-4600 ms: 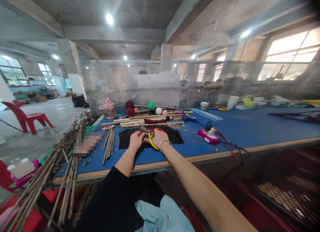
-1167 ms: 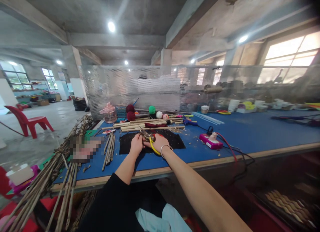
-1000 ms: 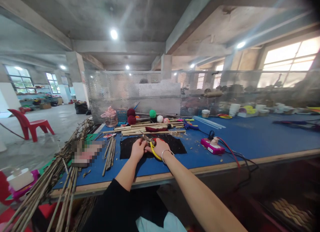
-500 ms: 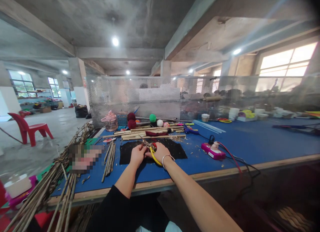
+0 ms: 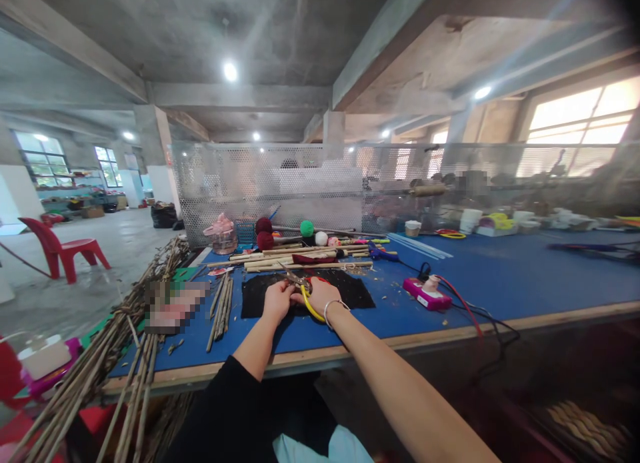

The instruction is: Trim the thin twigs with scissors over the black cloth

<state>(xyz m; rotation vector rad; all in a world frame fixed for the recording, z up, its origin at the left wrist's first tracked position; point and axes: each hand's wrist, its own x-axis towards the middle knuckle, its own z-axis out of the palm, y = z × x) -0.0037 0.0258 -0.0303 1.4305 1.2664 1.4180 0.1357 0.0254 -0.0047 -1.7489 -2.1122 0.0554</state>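
Observation:
My right hand is closed on yellow-handled pruning shears, whose metal blades point up and left. Right beside it, my left hand has its fingers pinched together near the blades; what they hold is too small to name. Both hands are over a black cloth on the blue table. Pale cut sticks lie just behind the cloth, and a small bundle of thin sticks lies to its left.
Long branches hang over the table's left edge. Yarn balls sit at the back. A purple power strip with cables and a blue glue gun are on the right.
The camera view has shifted slightly, so the table appears a little higher. Both hands stay close together over the cloth, and my right hand still holds the shears.

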